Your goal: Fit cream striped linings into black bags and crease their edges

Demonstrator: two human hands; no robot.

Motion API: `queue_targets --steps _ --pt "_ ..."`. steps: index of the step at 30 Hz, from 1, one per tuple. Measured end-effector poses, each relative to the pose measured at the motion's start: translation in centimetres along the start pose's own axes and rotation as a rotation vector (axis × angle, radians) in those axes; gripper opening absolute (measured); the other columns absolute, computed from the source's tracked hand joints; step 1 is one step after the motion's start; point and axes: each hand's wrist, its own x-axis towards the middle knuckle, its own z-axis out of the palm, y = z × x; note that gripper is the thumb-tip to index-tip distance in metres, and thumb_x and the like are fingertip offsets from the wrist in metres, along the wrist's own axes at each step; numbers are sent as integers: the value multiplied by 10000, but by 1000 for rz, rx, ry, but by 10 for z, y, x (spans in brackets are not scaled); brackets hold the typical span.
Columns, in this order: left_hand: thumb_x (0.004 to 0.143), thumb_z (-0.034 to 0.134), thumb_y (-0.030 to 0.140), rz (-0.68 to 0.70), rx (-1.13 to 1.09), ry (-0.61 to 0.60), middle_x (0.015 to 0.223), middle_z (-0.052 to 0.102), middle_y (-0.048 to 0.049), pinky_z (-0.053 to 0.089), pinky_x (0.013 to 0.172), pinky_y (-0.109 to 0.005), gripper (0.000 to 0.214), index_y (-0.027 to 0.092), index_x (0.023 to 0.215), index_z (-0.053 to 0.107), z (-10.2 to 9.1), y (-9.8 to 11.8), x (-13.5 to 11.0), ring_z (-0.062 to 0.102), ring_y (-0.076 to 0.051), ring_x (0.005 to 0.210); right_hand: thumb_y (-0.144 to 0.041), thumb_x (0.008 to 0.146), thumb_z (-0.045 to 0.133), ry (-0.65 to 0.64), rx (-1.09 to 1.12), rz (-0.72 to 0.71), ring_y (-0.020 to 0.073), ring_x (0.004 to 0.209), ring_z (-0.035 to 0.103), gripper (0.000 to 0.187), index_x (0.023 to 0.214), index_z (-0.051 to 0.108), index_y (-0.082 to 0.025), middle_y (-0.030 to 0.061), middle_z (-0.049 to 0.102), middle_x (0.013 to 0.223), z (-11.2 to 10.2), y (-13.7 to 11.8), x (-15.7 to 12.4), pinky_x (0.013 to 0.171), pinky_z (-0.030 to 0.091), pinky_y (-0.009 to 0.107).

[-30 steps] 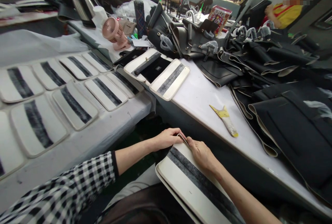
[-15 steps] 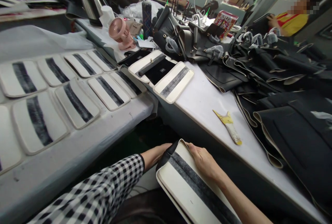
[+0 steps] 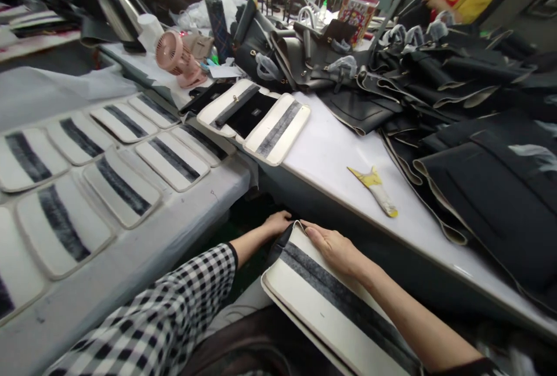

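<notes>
A folded bag piece (image 3: pixel 331 289), cream with a broad dark stripe, rests slanted over my lap. Black material shows at its far left end. My right hand (image 3: pixel 333 248) grips its far right edge, thumb on the cream face and fingers mostly hidden beneath. Behind the black end, my left hand (image 3: pixel 277 223) is closed at the far corner; the piece and the angle hide part of its fingers. On the table ahead lies a similar opened bag piece (image 3: pixel 278 132) with a black inside and a small label.
Rows of cream striped panels (image 3: pixel 174 161) cover the left table (image 3: pixel 195 213). On the right table (image 3: pixel 322 155) lie a yellow-and-white wrapped tool (image 3: pixel 376 193) and a heap of black bag pieces (image 3: pixel 487 179). Beyond are a pink fan (image 3: pixel 176 57), a kettle (image 3: pixel 117 13) and co-workers.
My left hand has come further into sight beyond the black end of the bag piece. My right hand has shifted slightly up and left along the edge. The camera view has tilted down.
</notes>
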Motion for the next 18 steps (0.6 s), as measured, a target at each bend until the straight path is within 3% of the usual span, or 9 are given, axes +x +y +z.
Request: queue_targets --steps 3,6,8,12,18 --pt "738 685 558 137 163 -169 700 629 -13 409 642 -253 417 153 842 692 -8 38 8 563 -161 704 -617 981 260 11 48 -20 325 1270 519 559 1442 452 -368 43 553 1400 0 12 -11 1038 378 483" --pt "591 831 468 214 338 -424 636 606 17 363 565 -233 366 155 729 701 -6 68 7 508 -124 616 -619 977 280 17 85 -29 322 1256 531 565 1447 450 -354 60 562 1391 0 27 -26 1045 376 480" --pt "540 866 403 230 447 -529 602 586 32 335 535 -227 333 161 681 686 -3 79 6 485 -112 590 -624 973 286 4 107 -30 318 1246 539 572 1451 444 -352 56 569 1384 -2 38 -38 1046 381 476" --pt "592 840 385 237 593 -621 616 582 50 325 531 -219 306 179 733 664 0 85 6 483 -104 588 -657 960 269 -57 79 20 325 1257 530 588 1467 401 -390 27 542 1414 -7 61 -66 1048 385 490" --pt "692 765 465 274 804 -662 671 580 51 362 545 -211 331 192 813 621 -6 88 7 516 -115 638 -667 957 232 -108 22 104 350 1225 552 588 1484 343 -430 32 555 1399 -13 87 -97 1003 414 515"
